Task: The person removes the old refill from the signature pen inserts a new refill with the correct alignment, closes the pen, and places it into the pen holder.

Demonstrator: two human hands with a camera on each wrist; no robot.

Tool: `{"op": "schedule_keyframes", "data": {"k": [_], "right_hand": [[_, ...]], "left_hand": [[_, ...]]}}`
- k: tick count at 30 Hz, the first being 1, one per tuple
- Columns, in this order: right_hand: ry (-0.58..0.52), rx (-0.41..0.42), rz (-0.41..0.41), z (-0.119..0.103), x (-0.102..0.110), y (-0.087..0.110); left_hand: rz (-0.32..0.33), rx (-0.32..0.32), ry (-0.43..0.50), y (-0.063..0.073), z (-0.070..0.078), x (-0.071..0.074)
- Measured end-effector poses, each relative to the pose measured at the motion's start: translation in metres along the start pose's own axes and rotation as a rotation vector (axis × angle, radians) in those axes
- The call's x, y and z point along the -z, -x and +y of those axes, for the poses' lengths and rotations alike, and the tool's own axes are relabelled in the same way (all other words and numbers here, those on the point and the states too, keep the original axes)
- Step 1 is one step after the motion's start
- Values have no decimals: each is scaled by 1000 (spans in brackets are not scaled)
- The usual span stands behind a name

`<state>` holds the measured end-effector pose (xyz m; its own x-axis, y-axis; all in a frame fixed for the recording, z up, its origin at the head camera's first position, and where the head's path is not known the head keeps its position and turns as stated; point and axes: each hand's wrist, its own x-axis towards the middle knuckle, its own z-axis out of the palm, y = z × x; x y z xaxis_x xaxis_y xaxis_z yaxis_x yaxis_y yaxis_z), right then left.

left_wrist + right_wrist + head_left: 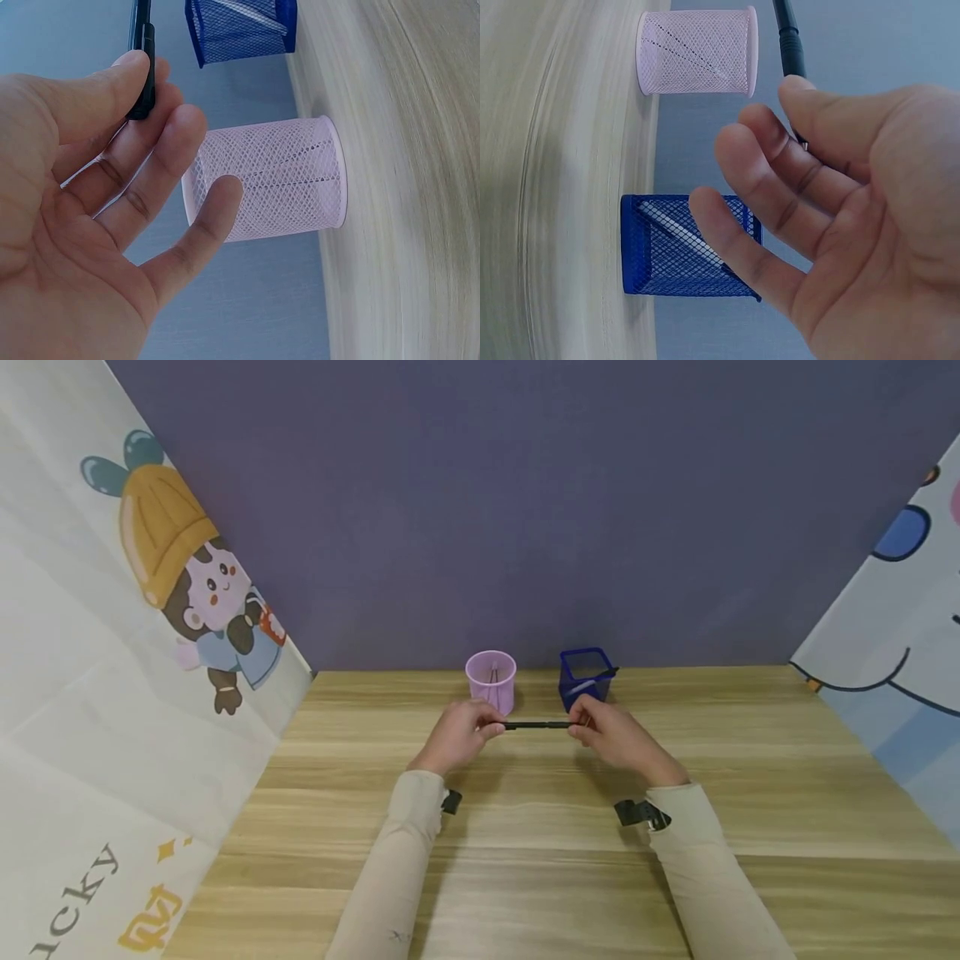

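Note:
A black pen [536, 725] is stretched level between my two hands above the table. My left hand [459, 735] pinches its clip end between thumb and index finger, while the other fingers spread loosely in the left wrist view. At the pen's opposite end, thumb and fingertips of my right hand [618, 735] pinch the barrel near a small metal tip [805, 145]. Just behind the left hand is a round pink mesh pen cup [300, 214] with thin dark sticks inside. A square blue mesh pen holder [632, 255] stands behind the right hand, with a white-and-black pen [682, 236] leaning in it.
Both holders stand on a wood-grain table [525, 877] near its back edge, against a grey-blue wall [525, 510]. White printed sheets rise at the sides, a cartoon child [217, 585] on the left one. Dark straps [637, 814] show at both wrists.

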<state>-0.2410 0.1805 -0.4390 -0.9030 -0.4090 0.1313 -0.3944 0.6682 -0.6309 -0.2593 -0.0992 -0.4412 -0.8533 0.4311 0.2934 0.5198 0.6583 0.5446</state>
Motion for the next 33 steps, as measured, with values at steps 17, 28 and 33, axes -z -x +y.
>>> {"op": "schedule_keyframes", "data": {"k": [17,28,33], "right_hand": [[-9,-49,-1,-1,-1,0],[12,-29,12,-1,-3,-3],[29,-11,22,1,-5,-4]], "left_hand": [[-19,32,-2,0,0,-1],[-19,20,-17,0,1,0],[-20,25,-23,0,2,0]]}}
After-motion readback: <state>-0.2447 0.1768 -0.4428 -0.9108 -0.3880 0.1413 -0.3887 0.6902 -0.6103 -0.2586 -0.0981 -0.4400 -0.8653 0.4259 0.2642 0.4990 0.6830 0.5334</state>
